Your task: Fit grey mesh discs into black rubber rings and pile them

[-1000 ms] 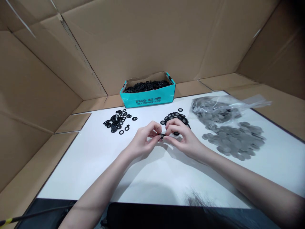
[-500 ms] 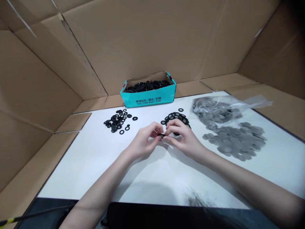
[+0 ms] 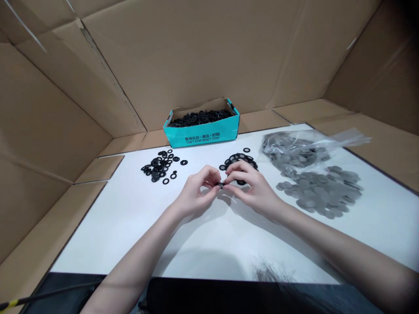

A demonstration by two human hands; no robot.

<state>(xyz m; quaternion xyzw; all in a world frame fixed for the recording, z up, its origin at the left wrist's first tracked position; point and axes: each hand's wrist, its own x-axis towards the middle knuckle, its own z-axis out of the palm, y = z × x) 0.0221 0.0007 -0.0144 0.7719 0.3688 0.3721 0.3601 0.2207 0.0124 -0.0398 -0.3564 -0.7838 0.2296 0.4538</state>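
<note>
My left hand [image 3: 196, 192] and my right hand [image 3: 250, 187] meet over the middle of the white table [image 3: 131, 226], fingertips pinched together on one small black ring [image 3: 220, 185]. Just behind my right hand lies a pile of black rings with grey centres [image 3: 240, 158], partly hidden by my fingers. A looser heap of plain black rings [image 3: 160, 165] lies to the left of my left hand. Grey discs [image 3: 322, 187] are spread to the right of my right hand.
A teal box [image 3: 203, 131] full of black rings stands at the back centre. A clear plastic bag [image 3: 301, 148] of grey discs lies at the back right. Cardboard walls [image 3: 196, 52] enclose the table on three sides. A dark edge runs along the near side.
Both hands stay pinched on the small ring with only slight finger movement; the view has shifted a little.
</note>
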